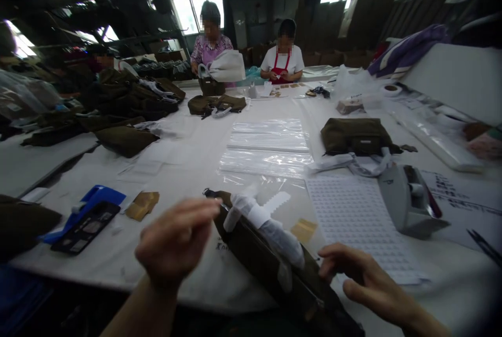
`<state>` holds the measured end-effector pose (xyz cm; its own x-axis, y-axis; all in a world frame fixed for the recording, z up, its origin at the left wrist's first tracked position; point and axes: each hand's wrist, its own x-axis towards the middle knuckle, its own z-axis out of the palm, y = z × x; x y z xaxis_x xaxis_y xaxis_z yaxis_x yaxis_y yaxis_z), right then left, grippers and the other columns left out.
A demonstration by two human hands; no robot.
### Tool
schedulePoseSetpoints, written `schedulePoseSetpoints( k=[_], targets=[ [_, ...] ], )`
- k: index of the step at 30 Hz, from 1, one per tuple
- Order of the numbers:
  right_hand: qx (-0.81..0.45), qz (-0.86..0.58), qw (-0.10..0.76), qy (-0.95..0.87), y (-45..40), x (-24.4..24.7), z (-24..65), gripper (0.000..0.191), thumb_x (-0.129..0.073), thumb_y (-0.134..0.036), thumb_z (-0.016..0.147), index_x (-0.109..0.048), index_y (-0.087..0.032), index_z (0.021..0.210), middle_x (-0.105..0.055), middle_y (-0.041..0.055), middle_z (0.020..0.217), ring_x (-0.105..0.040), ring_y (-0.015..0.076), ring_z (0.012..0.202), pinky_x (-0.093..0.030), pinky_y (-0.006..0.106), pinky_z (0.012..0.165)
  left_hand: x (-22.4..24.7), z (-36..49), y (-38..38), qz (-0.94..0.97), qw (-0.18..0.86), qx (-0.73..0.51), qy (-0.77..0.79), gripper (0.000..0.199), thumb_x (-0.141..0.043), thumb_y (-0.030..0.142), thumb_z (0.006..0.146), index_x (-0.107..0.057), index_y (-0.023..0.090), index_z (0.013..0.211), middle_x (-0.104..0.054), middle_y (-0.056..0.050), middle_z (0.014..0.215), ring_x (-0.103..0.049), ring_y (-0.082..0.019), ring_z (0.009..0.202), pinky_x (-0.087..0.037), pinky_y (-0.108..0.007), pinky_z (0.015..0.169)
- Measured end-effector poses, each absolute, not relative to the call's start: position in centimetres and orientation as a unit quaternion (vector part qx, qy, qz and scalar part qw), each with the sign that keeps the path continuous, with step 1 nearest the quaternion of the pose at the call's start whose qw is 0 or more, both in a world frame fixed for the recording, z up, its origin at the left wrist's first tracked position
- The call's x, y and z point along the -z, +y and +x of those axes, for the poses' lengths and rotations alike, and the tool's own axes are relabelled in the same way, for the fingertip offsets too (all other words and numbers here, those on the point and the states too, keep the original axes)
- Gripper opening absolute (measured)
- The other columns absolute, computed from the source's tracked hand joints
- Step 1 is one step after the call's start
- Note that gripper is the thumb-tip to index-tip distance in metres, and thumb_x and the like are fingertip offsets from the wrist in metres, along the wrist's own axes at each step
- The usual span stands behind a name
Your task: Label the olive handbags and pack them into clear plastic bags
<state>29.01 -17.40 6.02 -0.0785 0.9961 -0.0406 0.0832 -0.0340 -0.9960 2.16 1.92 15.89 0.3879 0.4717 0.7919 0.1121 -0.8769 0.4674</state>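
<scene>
A dark olive bag lies slantwise at the table's near edge, with a zip along its top. White wrapping covers the handles, and a white paper strip sits around it. My left hand is raised beside the bag's far left end, slightly blurred; its fingers reach toward the zip end, and I cannot tell if they touch it. At the bag's right side, my right hand has its fingers apart and curved, fingertips close to the fabric, holding nothing.
Clear plastic sleeves lie mid-table. To the right are a label sheet, a tape dispenser, scissors and another olive bag. A phone and brown paper packets lie left. Two people work across the table.
</scene>
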Motion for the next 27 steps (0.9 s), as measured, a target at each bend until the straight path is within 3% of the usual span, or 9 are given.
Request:
schedulePoseSetpoints(
  k=[2,5,8,11,13,17,21,23,27],
  targets=[
    [-0.55,-0.484,0.433,-0.525,-16.8,-6.3,28.1,0.039,-0.059,-0.041,0.08,-0.053,-0.024,0.114,-0.063,0.0059,0.088,-0.06,0.0183,0.08,-0.049,0.031,0.073,-15.7,2.6,5.4,0.805,0.274,-0.457,0.26,0.027,-0.054,0.022,0.085,-0.06,0.02,0.111,-0.068,-0.004,0.096,-0.064,-0.017,0.086,-0.052,-0.028,0.079],
    [-0.575,-0.478,0.414,-0.519,-16.2,-6.1,27.4,0.029,-0.062,-0.033,0.079,-0.057,-0.024,0.107,-0.062,0.0037,0.083,-0.058,0.015,0.074,-0.049,0.027,0.067,-14.3,4.1,9.3,0.869,0.401,-0.132,0.257,0.038,-0.051,0.042,0.085,-0.061,0.02,0.113,-0.068,-0.006,0.103,-0.061,-0.022,0.098,-0.049,-0.031,0.086],
    [-0.49,-0.548,0.476,-0.483,-16.2,-4.4,27.7,0.027,-0.056,-0.028,0.082,-0.053,-0.026,0.109,-0.059,0.0046,0.096,-0.057,0.0156,0.085,-0.049,0.03,0.076,-13.3,3.4,9.9,0.87,0.448,0.008,0.204,0.041,-0.037,0.046,0.09,-0.065,0.023,0.108,-0.063,-0.004,0.115,-0.056,-0.022,0.109,-0.041,-0.032,0.098],
    [-0.386,-0.626,0.505,-0.452,-15.9,-2.1,28.2,0.039,-0.051,-0.027,0.084,-0.045,-0.03,0.122,-0.049,0.0065,0.12,-0.05,0.0188,0.104,-0.044,0.038,0.09,-13.2,0.0,9.0,0.859,0.463,0.013,0.218,0.042,-0.033,0.046,0.092,-0.066,0.025,0.108,-0.06,-0.004,0.12,-0.053,-0.023,0.112,-0.037,-0.033,0.101],
    [-0.407,-0.619,0.471,-0.479,-15.3,-1.1,28.0,0.044,-0.049,-0.027,0.084,-0.041,-0.032,0.126,-0.041,0.0063,0.132,-0.044,0.021,0.116,-0.042,0.041,0.095,-13.3,-2.6,8.4,0.844,0.478,0.026,0.241,0.043,-0.033,0.048,0.091,-0.064,0.026,0.111,-0.059,-0.004,0.121,-0.052,-0.024,0.114,-0.036,-0.033,0.101],
    [-0.504,-0.531,0.369,-0.572,-13.3,-0.7,27.4,0.029,-0.05,-0.032,0.086,-0.057,-0.03,0.114,-0.034,0.0052,0.141,-0.033,0.0254,0.128,-0.03,0.045,0.104,-12.6,-5.9,7.2,0.786,0.523,0.012,0.329,0.045,-0.038,0.052,0.088,-0.064,0.023,0.111,-0.067,-0.007,0.103,-0.058,-0.024,0.102,-0.042,-0.034,0.093],
    [-0.552,-0.495,0.393,-0.543,-11.0,-0.9,27.8,0.017,-0.056,-0.037,0.083,-0.064,-0.023,0.087,-0.054,0.0089,0.121,-0.044,0.0262,0.119,-0.035,0.042,0.099,-9.7,-6.6,5.1,0.721,0.51,-0.077,0.462,0.044,-0.057,0.049,0.078,-0.062,0.016,0.108,-0.066,-0.005,0.077,-0.061,-0.02,0.076,-0.049,-0.033,0.076],
    [-0.587,-0.486,0.406,-0.506,-9.7,-1.6,28.0,0.019,-0.06,-0.039,0.08,-0.06,-0.021,0.085,-0.061,0.0083,0.102,-0.054,0.0241,0.104,-0.044,0.037,0.086,-8.1,-6.6,4.2,0.71,0.474,-0.148,0.5,0.052,-0.067,0.045,0.07,-0.058,0.017,0.112,-0.064,-0.007,0.093,-0.059,-0.021,0.087,-0.047,-0.035,0.083],
    [-0.618,-0.535,0.342,-0.464,-7.9,-3.5,27.4,0.048,-0.067,-0.042,0.072,-0.048,-0.021,0.11,-0.058,-0.0006,0.071,-0.056,0.0155,0.066,-0.044,0.027,0.06,-6.6,-6.7,3.4,0.649,0.526,-0.162,0.524,0.075,-0.071,0.049,0.065,-0.043,0.02,0.128,-0.044,-0.013,0.133,-0.043,-0.028,0.119,-0.038,-0.041,0.098]
  ],
)
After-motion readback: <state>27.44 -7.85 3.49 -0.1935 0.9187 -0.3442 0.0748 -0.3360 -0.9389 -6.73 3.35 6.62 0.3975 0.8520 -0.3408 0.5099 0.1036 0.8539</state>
